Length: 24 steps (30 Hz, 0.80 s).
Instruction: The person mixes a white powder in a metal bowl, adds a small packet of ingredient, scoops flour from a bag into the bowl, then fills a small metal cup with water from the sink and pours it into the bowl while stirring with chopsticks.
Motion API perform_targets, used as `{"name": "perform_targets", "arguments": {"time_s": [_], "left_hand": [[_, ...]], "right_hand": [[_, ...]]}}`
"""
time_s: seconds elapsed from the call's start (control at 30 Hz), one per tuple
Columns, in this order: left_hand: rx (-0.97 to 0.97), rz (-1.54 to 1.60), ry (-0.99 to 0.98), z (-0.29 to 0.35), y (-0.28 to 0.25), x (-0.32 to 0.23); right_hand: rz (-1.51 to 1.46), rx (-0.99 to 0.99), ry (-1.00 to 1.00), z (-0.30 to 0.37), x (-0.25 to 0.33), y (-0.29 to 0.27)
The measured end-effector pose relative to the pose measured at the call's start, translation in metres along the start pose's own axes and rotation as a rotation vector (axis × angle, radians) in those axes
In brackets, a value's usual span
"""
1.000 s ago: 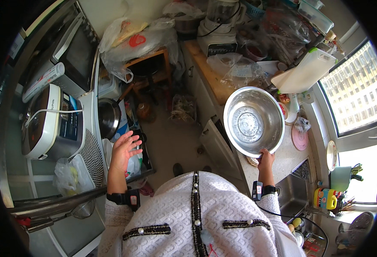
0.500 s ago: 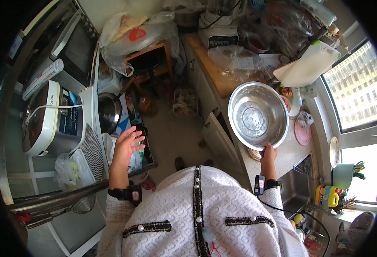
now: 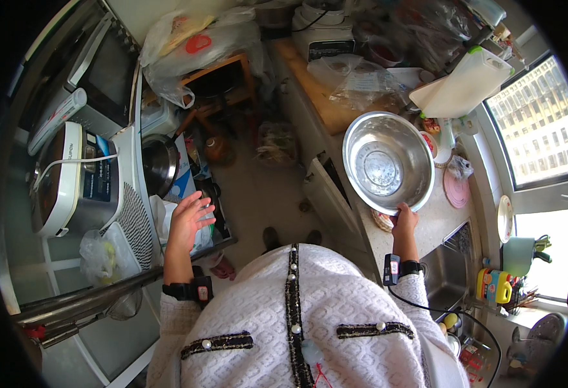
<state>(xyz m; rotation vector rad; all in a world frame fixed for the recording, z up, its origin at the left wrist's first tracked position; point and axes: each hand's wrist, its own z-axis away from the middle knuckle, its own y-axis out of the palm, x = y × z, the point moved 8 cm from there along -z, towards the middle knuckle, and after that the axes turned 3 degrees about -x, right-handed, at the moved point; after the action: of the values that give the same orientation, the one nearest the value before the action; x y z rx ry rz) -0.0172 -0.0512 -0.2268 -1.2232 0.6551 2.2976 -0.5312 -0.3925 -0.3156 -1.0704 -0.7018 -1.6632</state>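
A wide, shiny metal basin (image 3: 387,165) is tilted above the right-hand counter, its hollow side turned up and wet-looking inside. My right hand (image 3: 405,224) grips its near rim, thumb over the edge. Nothing is in my left hand (image 3: 190,220), which hovers with fingers spread beside an open drawer (image 3: 222,242) on the left. Close to that hand are a dark pan (image 3: 159,165) and white plastic bags (image 3: 164,216) in the drawer.
The right counter (image 3: 378,242) holds a wooden board (image 3: 326,107), plastic bags (image 3: 355,77) and a pink round mat (image 3: 455,189). A sink (image 3: 439,275) lies nearer me. A cabinet door (image 3: 332,204) stands ajar below. Leftward are a rice cooker (image 3: 77,178) and microwave (image 3: 106,77).
The view has shifted slightly. The basin remains in my right hand, and its tilt looks slightly changed. My left hand stays spread and empty.
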Motion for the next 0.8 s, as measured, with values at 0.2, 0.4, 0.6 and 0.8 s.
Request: {"name": "perform_targets", "arguments": {"time_s": [0.2, 0.4, 0.6, 0.8], "left_hand": [[-0.047, -0.001, -0.03, -0.006, -0.014, 0.013], [-0.132, -0.011, -0.037, -0.009, -0.04, 0.021], [-0.143, -0.005, -0.008, -0.022, -0.059, 0.015], [-0.105, 0.032, -0.016, -0.043, -0.067, 0.017]], "right_hand": [[-0.027, 0.029, 0.001, 0.009, 0.008, 0.008], [0.11, 0.023, 0.114, 0.008, 0.006, -0.005], [0.532, -0.509, -0.452, -0.013, 0.088, -0.06], [0.345, -0.437, -0.698, -0.028, 0.18, -0.034]]}}
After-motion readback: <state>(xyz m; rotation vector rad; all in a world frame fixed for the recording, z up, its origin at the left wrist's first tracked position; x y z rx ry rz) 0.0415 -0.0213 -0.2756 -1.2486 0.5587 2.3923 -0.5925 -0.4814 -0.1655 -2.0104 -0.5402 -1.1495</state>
